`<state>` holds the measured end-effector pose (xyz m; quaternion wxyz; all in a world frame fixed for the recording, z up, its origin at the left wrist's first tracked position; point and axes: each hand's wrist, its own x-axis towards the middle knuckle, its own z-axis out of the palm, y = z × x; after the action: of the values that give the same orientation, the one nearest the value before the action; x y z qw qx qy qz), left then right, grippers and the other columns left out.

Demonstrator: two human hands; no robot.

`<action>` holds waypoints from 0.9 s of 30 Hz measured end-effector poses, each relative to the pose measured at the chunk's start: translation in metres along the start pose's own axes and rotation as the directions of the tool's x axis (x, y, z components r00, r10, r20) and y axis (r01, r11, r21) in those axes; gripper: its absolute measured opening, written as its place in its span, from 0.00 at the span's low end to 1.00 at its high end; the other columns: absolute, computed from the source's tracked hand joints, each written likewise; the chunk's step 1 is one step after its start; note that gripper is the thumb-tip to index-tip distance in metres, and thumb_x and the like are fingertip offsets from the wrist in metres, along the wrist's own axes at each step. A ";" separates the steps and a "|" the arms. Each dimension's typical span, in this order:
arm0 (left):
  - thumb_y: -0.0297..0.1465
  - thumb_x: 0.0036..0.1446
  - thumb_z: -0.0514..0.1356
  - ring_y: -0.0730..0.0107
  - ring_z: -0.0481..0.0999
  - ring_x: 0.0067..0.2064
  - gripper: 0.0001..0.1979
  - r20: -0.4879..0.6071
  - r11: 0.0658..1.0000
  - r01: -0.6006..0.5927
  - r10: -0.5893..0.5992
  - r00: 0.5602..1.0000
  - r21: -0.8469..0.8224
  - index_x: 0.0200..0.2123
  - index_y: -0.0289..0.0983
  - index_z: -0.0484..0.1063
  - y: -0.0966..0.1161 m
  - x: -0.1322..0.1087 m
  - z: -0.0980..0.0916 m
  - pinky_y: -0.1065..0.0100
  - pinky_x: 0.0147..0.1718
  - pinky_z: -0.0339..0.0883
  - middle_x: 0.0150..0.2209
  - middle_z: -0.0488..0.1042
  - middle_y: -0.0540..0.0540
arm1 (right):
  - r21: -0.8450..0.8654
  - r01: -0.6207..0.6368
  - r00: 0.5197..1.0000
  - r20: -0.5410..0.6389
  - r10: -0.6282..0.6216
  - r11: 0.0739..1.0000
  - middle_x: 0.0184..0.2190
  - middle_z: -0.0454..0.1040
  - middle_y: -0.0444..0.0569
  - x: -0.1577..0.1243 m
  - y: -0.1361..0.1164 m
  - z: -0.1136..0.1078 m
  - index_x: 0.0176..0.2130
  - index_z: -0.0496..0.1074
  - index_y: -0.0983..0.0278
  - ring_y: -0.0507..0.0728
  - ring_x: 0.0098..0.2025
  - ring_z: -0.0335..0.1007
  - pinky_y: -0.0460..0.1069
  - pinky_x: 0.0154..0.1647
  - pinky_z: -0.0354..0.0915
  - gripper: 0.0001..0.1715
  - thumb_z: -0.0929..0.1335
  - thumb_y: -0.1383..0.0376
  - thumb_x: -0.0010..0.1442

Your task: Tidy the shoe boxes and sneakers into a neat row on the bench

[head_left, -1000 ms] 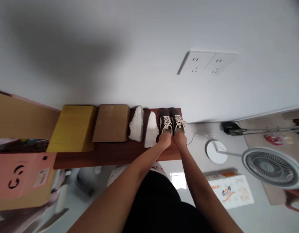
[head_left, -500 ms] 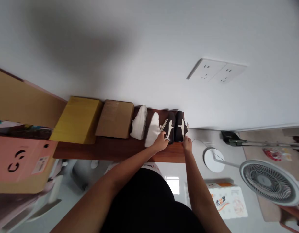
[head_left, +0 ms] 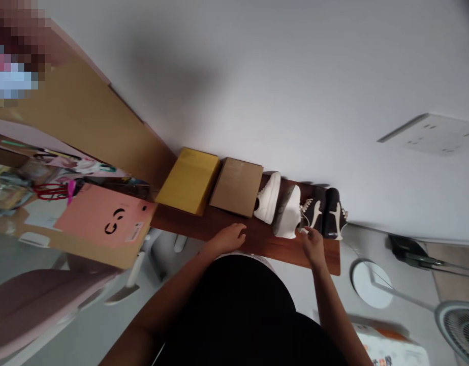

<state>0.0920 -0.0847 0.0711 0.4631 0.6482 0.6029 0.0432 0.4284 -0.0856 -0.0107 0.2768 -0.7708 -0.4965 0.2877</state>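
Both hands are empty, so steady your left hand (head_left: 229,238) on the shelf (head_left: 257,244) and nudge the dark sneakers (head_left: 324,217) flush beside the white sneakers (head_left: 280,209) with your right hand (head_left: 312,244).

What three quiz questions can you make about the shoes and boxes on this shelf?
1. True or false: the dark shoes stand at the right end of the wooden shelf.
2. Which box is next to the white shoes: A yellow box, B brown box?
3. Fill in: the right hand is close to the ____ shoes, while the left hand hovers open over the shelf.

Key: 1 true; 2 B; 3 dark.
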 end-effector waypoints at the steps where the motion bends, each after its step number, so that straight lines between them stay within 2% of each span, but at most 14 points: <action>1: 0.31 0.60 0.56 0.57 0.75 0.58 0.21 -0.013 1.000 0.028 -0.028 1.000 0.012 0.56 0.38 0.73 -0.016 -0.008 -0.012 0.62 0.60 0.64 0.56 0.76 0.40 | 0.051 -0.013 0.999 0.042 0.010 0.999 0.45 0.76 0.60 -0.009 -0.019 0.017 0.48 0.74 0.67 0.64 0.44 0.75 0.58 0.45 0.72 0.31 0.64 0.46 0.59; 3: 0.31 0.61 0.55 0.57 0.75 0.59 0.21 -0.045 0.997 0.074 -0.073 0.996 0.021 0.57 0.38 0.73 -0.046 -0.020 -0.034 0.61 0.60 0.64 0.57 0.76 0.39 | 0.150 -0.029 0.992 0.124 0.010 0.988 0.45 0.77 0.59 -0.027 -0.059 0.053 0.48 0.74 0.66 0.63 0.43 0.76 0.58 0.44 0.73 0.30 0.65 0.45 0.59; 5: 0.31 0.61 0.55 0.58 0.75 0.59 0.22 -0.076 0.995 0.097 -0.096 0.993 0.004 0.57 0.38 0.73 -0.074 -0.031 -0.056 0.61 0.61 0.64 0.58 0.76 0.39 | 0.206 -0.005 0.972 0.229 -0.043 0.978 0.45 0.78 0.56 -0.044 -0.100 0.087 0.47 0.74 0.65 0.61 0.44 0.76 0.57 0.46 0.72 0.28 0.66 0.47 0.59; 7: 0.31 0.62 0.54 0.59 0.74 0.59 0.22 -0.102 0.995 0.099 -0.101 0.990 -0.025 0.58 0.37 0.72 -0.100 -0.040 -0.078 0.62 0.61 0.64 0.58 0.75 0.39 | 0.247 0.024 0.925 0.361 -0.115 0.969 0.44 0.79 0.54 -0.059 -0.137 0.117 0.46 0.74 0.64 0.59 0.43 0.76 0.56 0.47 0.72 0.24 0.65 0.49 0.61; 10: 0.32 0.63 0.52 0.60 0.76 0.58 0.22 -0.173 0.993 0.095 -0.106 0.979 -0.072 0.58 0.37 0.72 -0.135 -0.051 -0.111 0.63 0.60 0.65 0.58 0.75 0.39 | 0.254 0.052 0.853 0.492 -0.176 0.966 0.43 0.80 0.51 -0.075 -0.181 0.156 0.45 0.74 0.63 0.57 0.43 0.76 0.54 0.48 0.72 0.19 0.66 0.53 0.61; 12: 0.33 0.63 0.52 0.60 0.76 0.57 0.21 -0.250 0.990 0.106 -0.126 0.960 -0.091 0.57 0.37 0.72 -0.157 -0.058 -0.132 0.62 0.59 0.66 0.57 0.76 0.40 | 0.250 0.035 0.836 0.524 -0.165 0.968 0.43 0.80 0.51 -0.082 -0.203 0.178 0.46 0.74 0.62 0.57 0.43 0.76 0.55 0.49 0.72 0.18 0.66 0.55 0.61; 16: 0.34 0.63 0.53 0.60 0.77 0.56 0.19 -0.387 0.980 0.153 -0.191 0.902 -0.129 0.55 0.39 0.73 -0.203 -0.062 -0.167 0.60 0.60 0.66 0.55 0.77 0.42 | 0.279 -0.064 0.868 0.490 -0.084 0.958 0.46 0.80 0.51 -0.089 -0.231 0.222 0.49 0.74 0.62 0.59 0.46 0.76 0.57 0.52 0.72 0.19 0.67 0.56 0.60; 19: 0.34 0.64 0.54 0.61 0.76 0.57 0.19 -0.424 0.959 0.181 -0.261 0.867 -0.220 0.56 0.40 0.72 -0.234 -0.054 -0.184 0.60 0.59 0.67 0.55 0.77 0.43 | 0.303 -0.170 0.904 0.427 0.026 0.938 0.50 0.79 0.52 -0.092 -0.245 0.256 0.55 0.71 0.62 0.61 0.53 0.75 0.59 0.57 0.70 0.24 0.68 0.57 0.60; 23: 0.35 0.62 0.58 0.59 0.74 0.60 0.22 -0.445 0.929 0.180 -0.318 0.837 -0.325 0.59 0.38 0.70 -0.265 -0.025 -0.197 0.58 0.61 0.65 0.59 0.74 0.39 | 0.346 -0.292 0.904 0.404 0.140 0.892 0.58 0.74 0.57 -0.091 -0.259 0.297 0.63 0.64 0.64 0.62 0.63 0.69 0.58 0.64 0.65 0.34 0.69 0.58 0.60; 27: 0.34 0.59 0.63 0.54 0.71 0.63 0.27 -0.404 0.865 0.129 -0.352 0.844 -0.484 0.61 0.36 0.67 -0.288 0.014 -0.198 0.56 0.63 0.63 0.63 0.70 0.34 | 0.381 -0.273 0.921 0.368 0.126 0.883 0.63 0.69 0.62 -0.081 -0.269 0.321 0.68 0.57 0.69 0.63 0.68 0.62 0.57 0.69 0.57 0.45 0.71 0.57 0.58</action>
<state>-0.2396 -0.0093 -0.0115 0.4346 0.4124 0.7512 0.2770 0.0069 -0.0201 -0.0241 0.3183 -0.6796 -0.3780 0.5421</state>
